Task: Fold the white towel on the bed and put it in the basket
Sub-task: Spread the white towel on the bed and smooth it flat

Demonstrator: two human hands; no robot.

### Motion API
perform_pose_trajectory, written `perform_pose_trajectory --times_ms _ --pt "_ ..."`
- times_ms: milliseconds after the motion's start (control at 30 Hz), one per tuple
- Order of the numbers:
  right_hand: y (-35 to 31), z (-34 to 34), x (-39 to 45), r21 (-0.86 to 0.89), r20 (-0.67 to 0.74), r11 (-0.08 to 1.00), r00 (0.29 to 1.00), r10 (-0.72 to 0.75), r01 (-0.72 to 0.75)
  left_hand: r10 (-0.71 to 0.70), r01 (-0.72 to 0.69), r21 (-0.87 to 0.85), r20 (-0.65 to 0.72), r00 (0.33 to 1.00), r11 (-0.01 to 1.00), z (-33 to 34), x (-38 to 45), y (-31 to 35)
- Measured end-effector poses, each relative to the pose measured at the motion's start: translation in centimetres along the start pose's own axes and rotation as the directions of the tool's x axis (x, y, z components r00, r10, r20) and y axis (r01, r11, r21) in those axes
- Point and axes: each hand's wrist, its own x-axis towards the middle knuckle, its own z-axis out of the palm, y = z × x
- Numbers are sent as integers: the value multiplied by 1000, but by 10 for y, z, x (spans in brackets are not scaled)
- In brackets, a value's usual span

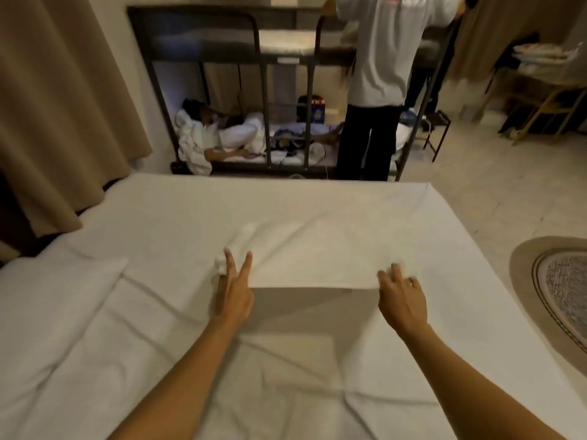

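The white towel [311, 252] is stretched over the middle of the bed [158, 217], its near edge lifted off the sheet and throwing a shadow beneath. My left hand [233, 289] grips the towel's near left corner, with two fingers sticking up. My right hand [401, 296] grips the near right corner. The far part of the towel rests on the white sheet. A round woven basket [562, 296] sits on the floor to the right of the bed, cut off by the frame edge.
A pillow [54, 300] lies at the bed's left side. Beige curtains [63, 106] hang at the left. Beyond the bed stands a dark metal bunk bed [263, 90]; a person [381, 74] stands at it, another lies on the lower bunk.
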Motion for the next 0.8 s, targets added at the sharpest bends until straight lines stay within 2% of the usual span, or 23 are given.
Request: perform_pose_trajectory --times_ms 67,133,233,400,533,667,800 --pt "5 37 -55 1 159 1000 987 25 -25 -75 63 94 131 989 994 42 -45 -21" --pt "8 72 -101 -8 273 999 961 48 -47 -105 64 194 208 973 979 78 -81 -37" --pt "15 122 -153 -84 322 996 946 40 -14 -120 33 287 293 948 957 120 -126 -51" --pt "21 178 -196 -92 461 994 887 -16 65 -135 -12 365 374 917 931 175 -166 -75" --pt "20 208 -207 -83 499 995 867 -10 59 -100 -53 361 392 915 931 201 -165 -92" --pt "26 233 -204 -42 475 999 880 1 22 38 -160 341 337 941 926 228 -156 -105" --pt "37 256 -191 -38 430 998 902 -25 45 45 -237 365 464 885 900 250 -141 -117"
